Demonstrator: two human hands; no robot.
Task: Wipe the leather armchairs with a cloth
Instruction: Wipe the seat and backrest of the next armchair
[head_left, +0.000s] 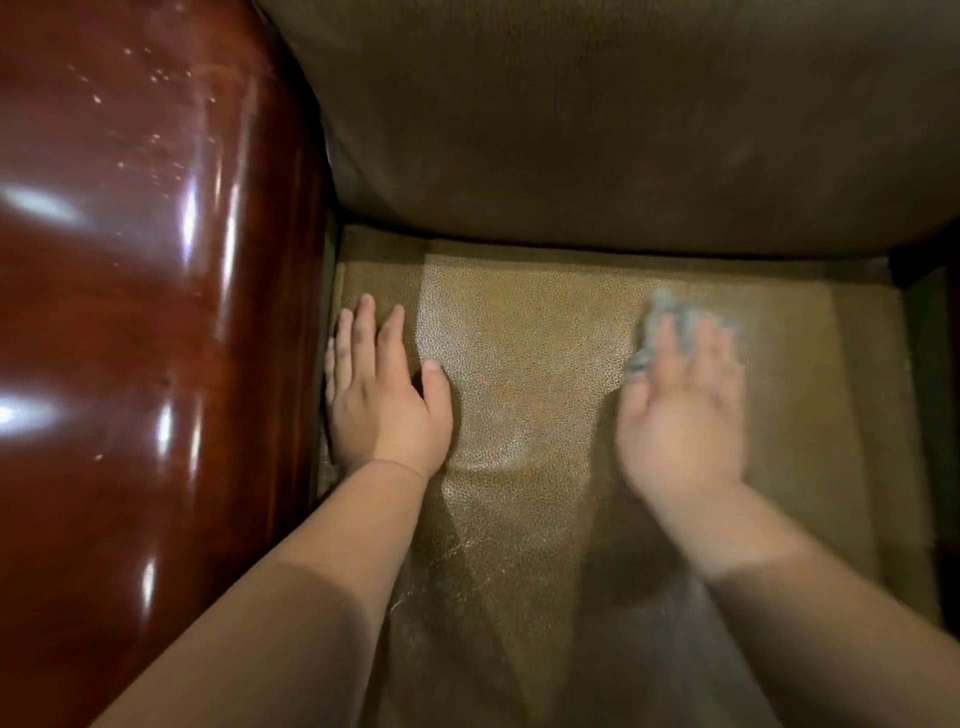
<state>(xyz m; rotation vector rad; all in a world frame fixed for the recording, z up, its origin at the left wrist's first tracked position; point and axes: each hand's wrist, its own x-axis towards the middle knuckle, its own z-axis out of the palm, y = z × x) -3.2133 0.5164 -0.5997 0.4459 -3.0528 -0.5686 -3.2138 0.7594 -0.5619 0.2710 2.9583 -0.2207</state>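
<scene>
I look down into a brown leather armchair. Its pebbled seat cushion (524, 364) fills the lower middle and the padded backrest (597, 130) rises above it. My left hand (384, 395) lies flat on the seat's left side with straight fingers, close to the armrest. My right hand (685, 410), blurred by motion, presses a grey cloth (670, 322) onto the right part of the seat; its fingers look straight and the cloth sticks out beyond the fingertips.
A glossy reddish wooden armrest (145, 312) fills the whole left side. A dark gap (924, 332) runs along the seat's right edge beside the chair frame.
</scene>
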